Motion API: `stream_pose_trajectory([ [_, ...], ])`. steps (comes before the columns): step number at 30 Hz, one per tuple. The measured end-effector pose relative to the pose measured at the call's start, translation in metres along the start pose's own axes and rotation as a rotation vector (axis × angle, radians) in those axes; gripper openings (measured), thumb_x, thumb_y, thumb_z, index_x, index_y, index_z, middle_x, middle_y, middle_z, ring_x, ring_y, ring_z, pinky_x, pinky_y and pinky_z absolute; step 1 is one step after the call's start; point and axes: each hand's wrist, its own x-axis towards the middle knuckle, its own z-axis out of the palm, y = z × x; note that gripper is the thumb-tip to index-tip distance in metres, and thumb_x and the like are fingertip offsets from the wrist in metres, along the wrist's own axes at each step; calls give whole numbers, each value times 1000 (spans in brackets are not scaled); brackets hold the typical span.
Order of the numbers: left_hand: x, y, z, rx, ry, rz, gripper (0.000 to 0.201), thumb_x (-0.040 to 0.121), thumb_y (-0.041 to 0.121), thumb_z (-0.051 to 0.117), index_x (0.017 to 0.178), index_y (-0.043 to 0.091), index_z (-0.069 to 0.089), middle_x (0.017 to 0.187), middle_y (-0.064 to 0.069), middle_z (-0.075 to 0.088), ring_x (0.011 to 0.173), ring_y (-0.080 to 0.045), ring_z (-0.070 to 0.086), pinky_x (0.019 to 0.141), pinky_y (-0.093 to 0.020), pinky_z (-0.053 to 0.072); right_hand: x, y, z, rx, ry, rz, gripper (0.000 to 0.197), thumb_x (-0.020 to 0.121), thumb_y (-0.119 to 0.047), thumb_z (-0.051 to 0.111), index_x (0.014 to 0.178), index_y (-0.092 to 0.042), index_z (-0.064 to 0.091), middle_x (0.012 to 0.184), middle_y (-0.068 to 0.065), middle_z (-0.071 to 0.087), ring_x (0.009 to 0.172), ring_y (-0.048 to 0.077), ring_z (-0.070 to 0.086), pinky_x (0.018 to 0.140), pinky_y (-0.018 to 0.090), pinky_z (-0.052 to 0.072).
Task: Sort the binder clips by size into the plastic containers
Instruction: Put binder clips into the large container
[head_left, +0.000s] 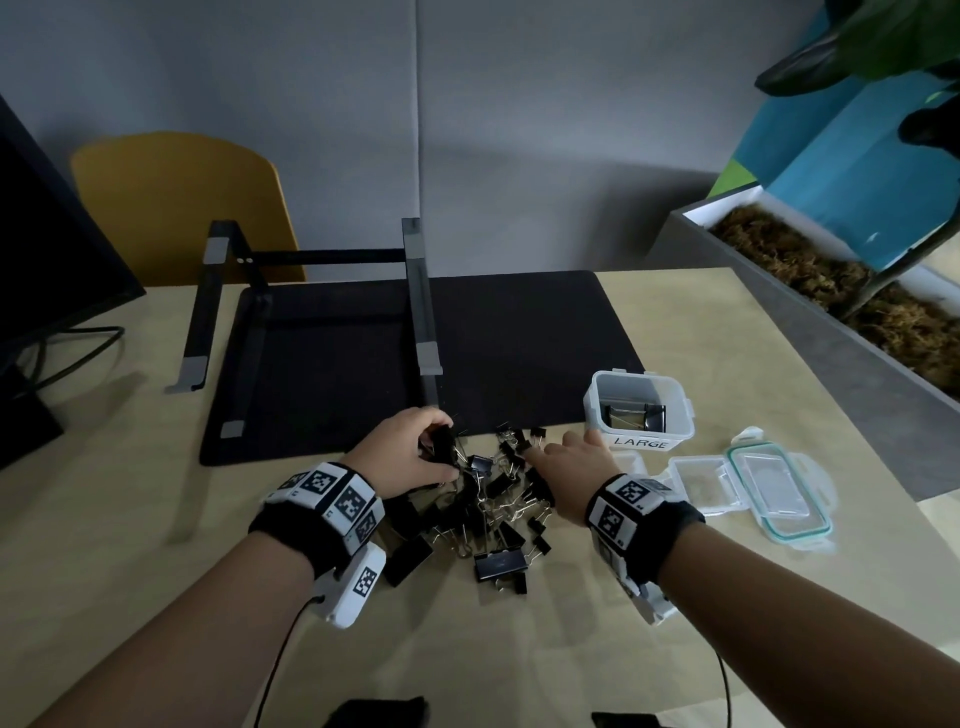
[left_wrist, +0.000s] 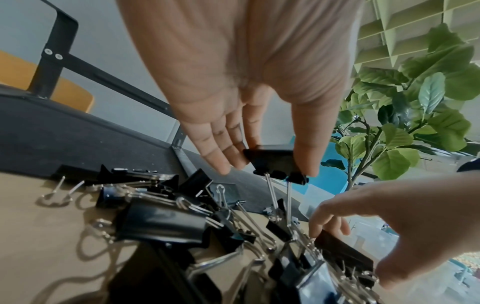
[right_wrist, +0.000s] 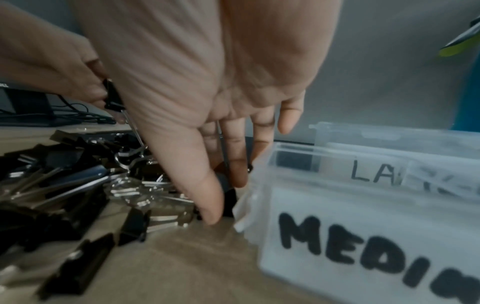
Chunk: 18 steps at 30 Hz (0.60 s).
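On the pale worktop my left hand pinches one binder clip above the pile, freeing it; my right hand, fingers closing on another, works beside the LARGE container for short drops.

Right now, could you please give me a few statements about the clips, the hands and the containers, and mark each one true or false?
1. The left hand pinches a black binder clip between thumb and fingers. True.
2. The container labelled LARGE holds nothing. False: at least one big clip lies inside it.
3. The right hand reaches into the pile of clips beside the container labelled MEDIUM. True.
4. All the clips are sorted. False: most lie in a tangled pile on the table.
5. The lids are snapped onto the containers. False: they lie loose on the table, to the right.
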Motion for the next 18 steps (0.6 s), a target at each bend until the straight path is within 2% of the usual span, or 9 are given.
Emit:
stream_pose_trajectory([
  [4,-1,3,1,-59,50,8,56,77,36,73,127,24,50,121,10,50,105,-6,52,91,-20,46,0,3,-3,31,38,41,41,83,-25,56,123,-18,46,119,3,59,115,27,49,102,42,29],
  [8,-2,6,4,-116,116,31,55,76,34,74,125,26,51,115,12,50,103,-3,53,88,-19,48,-2,7,-7,30,35,23,35,83,-28,56,116,-19,50,115,2,62,113,25,50,101,40,29],
  [10,-2,7,5,-144,120,36,56,76,28,75,125,27,49,117,14,47,104,-5,53,84,-15,45,-4,8,-6,15,-17,2,41,83,-32,58,120,-19,47,116,2,61,114,26,49,104,43,26],
  [14,0,8,8,-164,102,96,55,77,16,74,125,27,48,118,18,44,111,-2,48,92,-12,42,-8,7,-3,-38,-86,-32,58,82,-26,61,133,-18,37,123,4,57,120,27,45,109,47,21],
  [18,1,7,9,-219,82,91,55,75,14,76,119,32,49,114,20,47,109,-10,57,91,-22,51,-7,7,0,2,-42,-30,44,81,-30,61,120,-17,46,110,2,64,113,24,50,106,44,25],
])
